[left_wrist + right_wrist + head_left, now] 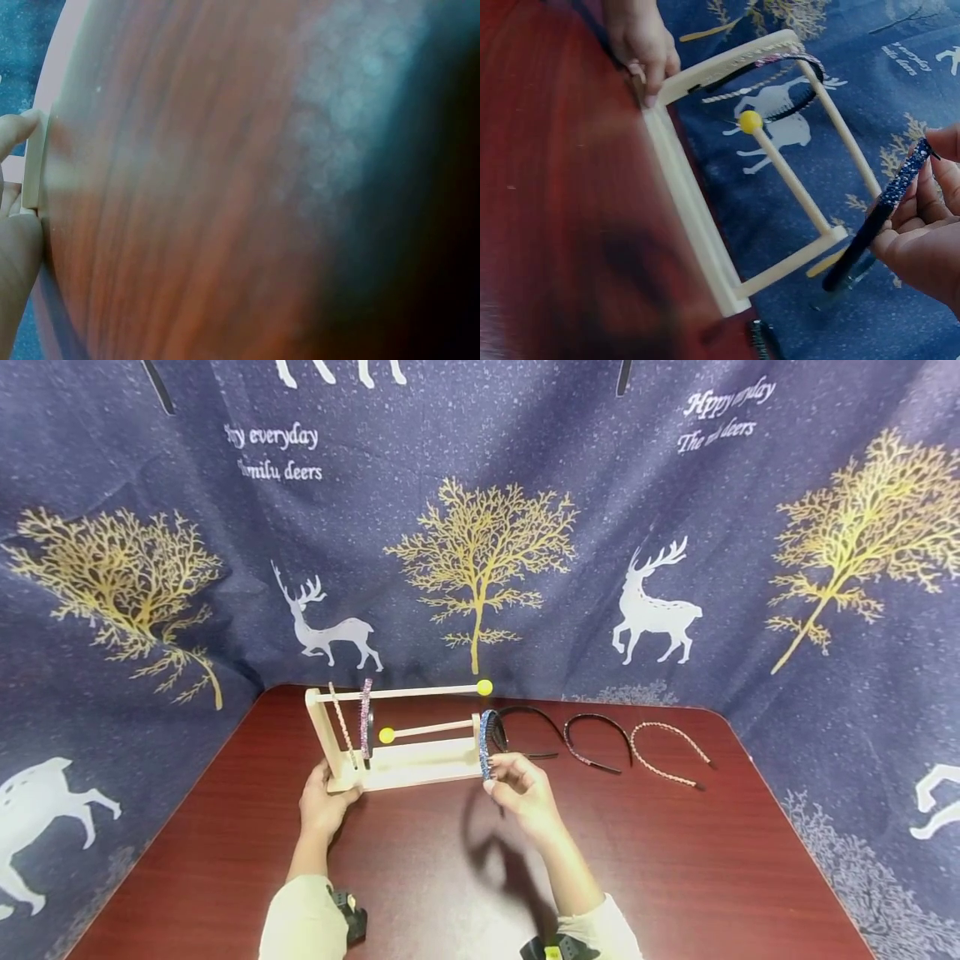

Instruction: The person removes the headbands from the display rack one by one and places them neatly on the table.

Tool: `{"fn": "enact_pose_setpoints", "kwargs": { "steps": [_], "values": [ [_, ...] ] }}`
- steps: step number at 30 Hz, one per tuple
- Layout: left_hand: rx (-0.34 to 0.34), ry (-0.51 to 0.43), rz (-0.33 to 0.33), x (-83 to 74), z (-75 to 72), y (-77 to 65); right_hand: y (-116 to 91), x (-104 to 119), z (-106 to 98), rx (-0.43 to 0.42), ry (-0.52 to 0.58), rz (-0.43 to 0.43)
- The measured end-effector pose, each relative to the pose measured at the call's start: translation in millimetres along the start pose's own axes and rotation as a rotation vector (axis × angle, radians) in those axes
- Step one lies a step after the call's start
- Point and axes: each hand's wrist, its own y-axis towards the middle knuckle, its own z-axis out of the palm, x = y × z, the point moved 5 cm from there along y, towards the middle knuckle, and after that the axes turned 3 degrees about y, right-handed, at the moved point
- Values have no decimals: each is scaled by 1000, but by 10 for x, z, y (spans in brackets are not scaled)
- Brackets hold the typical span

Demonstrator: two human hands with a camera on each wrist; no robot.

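Observation:
My left hand (321, 810) grips the left end of a pale wooden headband stand (427, 771); fingers and thumb also close on its edge (34, 165) in the left wrist view. A pink glittery headband (366, 718) and a thin beige headband (341, 722) hang on the stand's upper rod near the upright. At the stand's right end, my right hand (531, 797) pinches a blue glittery headband (485, 747) by its lower part. The right wrist view shows this headband (889, 202) in front of the upper rod's end, so whether it encircles the rod is hidden.
On the brown table (637, 852), right of the stand, lie a black headband (536, 712), a dark headband with a pinkish section (573, 752) and a beige braided headband (660, 769). Yellow balls tip the upper rod (485, 687) and lower rod (387, 736). Behind hangs a blue patterned cloth (480, 460).

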Motion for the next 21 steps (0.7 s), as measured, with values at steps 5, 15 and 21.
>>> {"fn": "enact_pose_setpoints", "kwargs": {
  "steps": [5, 15, 21],
  "values": [
    [3, -2, -4, 10, 7, 3, -73, -116, 55, 55, -15, 28],
    [-2, 12, -1, 3, -7, 1, -172, -266, 214, 180, -87, 89],
    [4, 8, -2, 4, -3, 8, -208, -150, 332, 304, -142, 116]
  ]
}}
